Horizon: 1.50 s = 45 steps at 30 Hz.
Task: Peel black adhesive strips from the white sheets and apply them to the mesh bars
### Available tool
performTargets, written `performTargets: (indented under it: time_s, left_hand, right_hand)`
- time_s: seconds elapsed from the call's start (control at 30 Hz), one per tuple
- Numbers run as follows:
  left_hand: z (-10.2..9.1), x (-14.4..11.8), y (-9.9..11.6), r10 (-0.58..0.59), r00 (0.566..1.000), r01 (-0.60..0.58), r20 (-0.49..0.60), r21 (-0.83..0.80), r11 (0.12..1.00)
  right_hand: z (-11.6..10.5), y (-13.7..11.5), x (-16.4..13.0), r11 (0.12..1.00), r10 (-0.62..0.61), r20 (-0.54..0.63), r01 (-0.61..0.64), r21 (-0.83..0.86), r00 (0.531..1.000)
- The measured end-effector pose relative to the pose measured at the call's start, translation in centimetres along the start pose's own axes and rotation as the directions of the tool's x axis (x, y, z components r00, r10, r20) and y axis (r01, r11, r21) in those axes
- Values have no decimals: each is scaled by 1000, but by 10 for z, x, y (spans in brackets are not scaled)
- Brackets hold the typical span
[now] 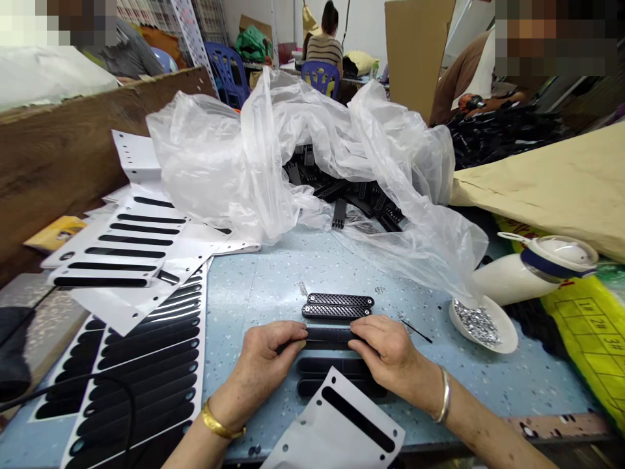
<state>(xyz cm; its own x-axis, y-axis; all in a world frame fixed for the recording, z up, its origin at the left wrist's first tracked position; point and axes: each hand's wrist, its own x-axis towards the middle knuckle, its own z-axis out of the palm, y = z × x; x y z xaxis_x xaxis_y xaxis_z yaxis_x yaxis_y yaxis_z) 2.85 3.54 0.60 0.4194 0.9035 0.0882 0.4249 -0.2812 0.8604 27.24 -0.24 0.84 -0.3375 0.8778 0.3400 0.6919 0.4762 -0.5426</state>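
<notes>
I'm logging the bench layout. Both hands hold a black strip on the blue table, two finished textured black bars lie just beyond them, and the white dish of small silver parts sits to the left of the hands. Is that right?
Not quite: the white dish of small silver parts sits to the right of the hands, beside the right hand, not the left hand. The head view shows it. The black strip, the textured bars and the blue table are as you say.

A long, narrow black plastic strip [328, 335] lies flat, running nine to three o'clock. Both ends are pinched. Two ribbed black strips [338, 306] lie just beyond at twelve o'clock.

1. A speckled blue table [263, 280] is carrying everything.
2. White sticker sheets [131, 312] are lying at the left — a plastic bag [273, 156] behind.
3. Two black strips [336, 306] and a white dish [502, 332] are sitting nearer.
</notes>
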Motion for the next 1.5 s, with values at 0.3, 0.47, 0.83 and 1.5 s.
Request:
performTargets:
  time_s: [0.3, 0.47, 0.83, 1.5]
  left_hand:
    - [1, 0, 2, -16, 1000, 16, -5, 3, 1000]
    - [0, 2, -1, 130, 990, -133, 45, 67, 989]
    - [1, 4, -3, 247, 969, -242, -21, 126, 962]
    - [-1, 5, -6, 239, 971, -233, -17, 160, 959]
  right_hand:
    - [0, 0, 0, 1000, 5, 1, -5, 17, 1000]
    - [1, 1, -1, 998, 12, -35, -10, 62, 999]
    - [0, 7, -1, 977, 39, -96, -18, 211, 995]
    - [-16, 17, -19, 947, 240, -190, -186, 263, 952]
